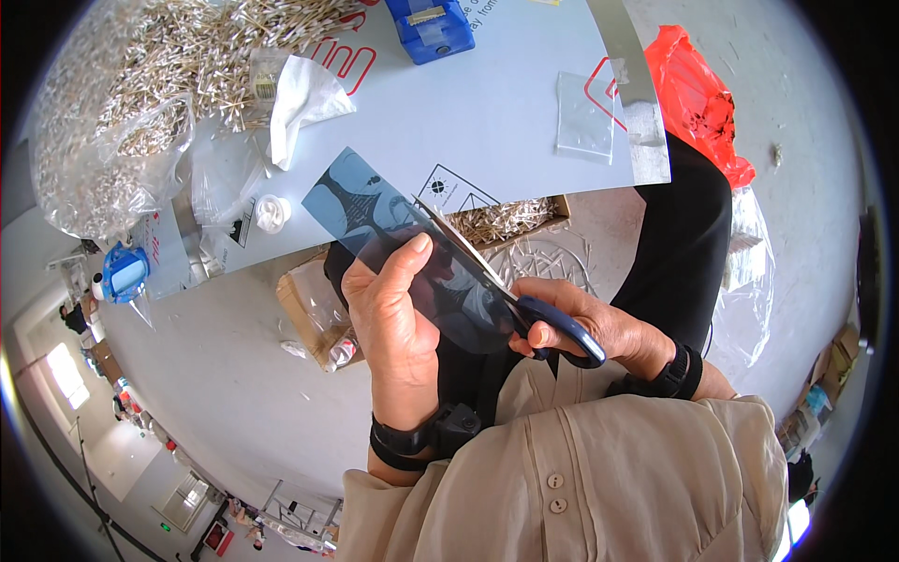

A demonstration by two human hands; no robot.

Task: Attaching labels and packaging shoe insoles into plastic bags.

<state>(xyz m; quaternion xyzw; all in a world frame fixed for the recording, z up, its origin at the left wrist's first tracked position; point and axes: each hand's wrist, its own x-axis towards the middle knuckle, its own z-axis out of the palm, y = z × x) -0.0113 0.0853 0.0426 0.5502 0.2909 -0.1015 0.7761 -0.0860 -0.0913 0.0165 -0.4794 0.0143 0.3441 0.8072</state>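
My left hand (395, 300) grips a dark, bluish see-through sheet of film (351, 201) between thumb and fingers. The sheet bears dark curved shapes and is held tilted over the near edge of the table. In my right hand (599, 323) is a pair of scissors (562, 328) with dark blue handles, its fingers through and around the loops. Their blades point up and to the left, lying along the right edge of the film. The exact contact between blades and film is hard to make out.
A heap of cotton swabs (178, 56) covers the table's (468, 122) far left, with plastic bags (225, 173) nearby. A blue box-shaped item (431, 33) and a clear flat pouch (585, 117) lie farther out. A red bag (693, 103) hangs at right; an open cardboard box (314, 309) stands below.
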